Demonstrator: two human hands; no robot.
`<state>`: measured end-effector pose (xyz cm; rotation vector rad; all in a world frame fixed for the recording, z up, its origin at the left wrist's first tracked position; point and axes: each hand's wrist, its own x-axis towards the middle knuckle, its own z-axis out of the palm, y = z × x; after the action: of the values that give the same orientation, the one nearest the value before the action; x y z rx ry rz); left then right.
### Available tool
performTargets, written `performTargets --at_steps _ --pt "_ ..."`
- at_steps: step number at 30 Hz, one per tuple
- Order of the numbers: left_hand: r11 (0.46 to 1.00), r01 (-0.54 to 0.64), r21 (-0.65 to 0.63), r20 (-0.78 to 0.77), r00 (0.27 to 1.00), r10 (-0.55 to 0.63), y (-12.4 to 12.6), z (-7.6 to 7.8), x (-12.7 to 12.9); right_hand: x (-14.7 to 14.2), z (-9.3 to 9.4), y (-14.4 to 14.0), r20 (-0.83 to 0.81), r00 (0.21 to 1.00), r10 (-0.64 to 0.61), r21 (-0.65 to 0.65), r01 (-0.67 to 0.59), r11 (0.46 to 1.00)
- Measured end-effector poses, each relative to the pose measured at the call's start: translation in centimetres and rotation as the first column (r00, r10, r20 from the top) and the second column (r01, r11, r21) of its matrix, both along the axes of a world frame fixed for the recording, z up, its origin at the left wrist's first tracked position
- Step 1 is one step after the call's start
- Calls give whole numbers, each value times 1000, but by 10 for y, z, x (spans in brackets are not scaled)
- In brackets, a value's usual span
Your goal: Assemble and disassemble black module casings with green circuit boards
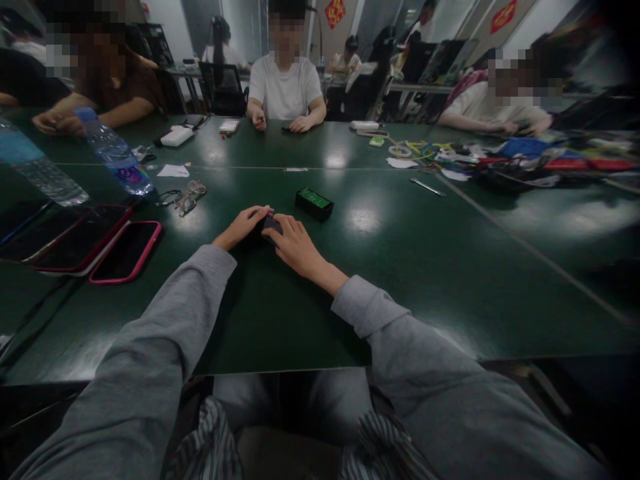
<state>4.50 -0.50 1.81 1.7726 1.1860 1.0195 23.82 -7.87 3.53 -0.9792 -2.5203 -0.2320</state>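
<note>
Between my two hands is a small dark, box-like piece (271,225), partly covered by my fingers. My left hand (246,225) closes on its left side, the fingers bent over its top. My right hand (295,245) grips it from the right, with the thumb along the near face. The piece is at or just above the green table (310,300); which of the two I cannot tell. Just beyond my right hand lies a black open case (314,203) with a green circuit board (315,197) showing inside, touched by neither hand.
To the left are a pink-cased phone (126,252), more flat devices (83,239), two water bottles (117,157) and glasses (191,198). A thin metal tool (427,187) lies right of centre. Tangled cables (500,160) pile at the right. Several people sit around the table.
</note>
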Motion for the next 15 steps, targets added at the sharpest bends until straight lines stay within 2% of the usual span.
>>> performTargets --at_steps 7,15 --pt "1000 1 -11 -10 1000 -1 -5 5 1 1 0 -1 2 1000 4 7 -4 1000" --pt "1000 9 -8 -22 1000 -10 -4 5 0 1 2 -4 -3 1000 17 -15 -18 1000"
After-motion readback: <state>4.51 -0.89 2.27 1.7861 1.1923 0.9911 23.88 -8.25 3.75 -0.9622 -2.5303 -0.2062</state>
